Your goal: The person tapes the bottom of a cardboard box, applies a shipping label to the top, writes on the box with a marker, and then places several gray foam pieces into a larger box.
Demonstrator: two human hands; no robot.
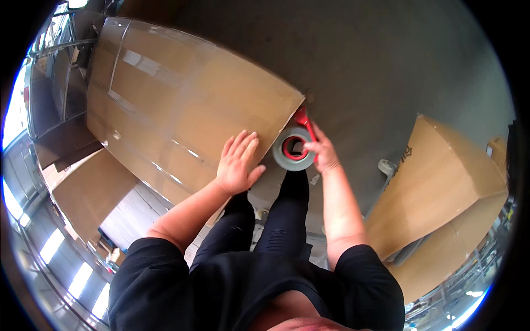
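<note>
A big brown cardboard box (193,94) with strips of clear tape across it stands in front of me to the left. My left hand (239,163) lies flat on its top near the right edge, fingers stretched out and nothing in them. Beside the box's right corner, my right hand (323,150) is closed on a red tape dispenser (309,129). The dispenser carries a wide roll of tape (281,154), and its red head is at the box's edge. Whether tape runs from it onto the box I cannot make out.
Another cardboard box (436,182) with loose flaps stands to my right. At the left are a cardboard sheet (94,190) and stacked dark boxes (47,88). Grey floor (381,66) stretches beyond the big box. My legs are close against its near side.
</note>
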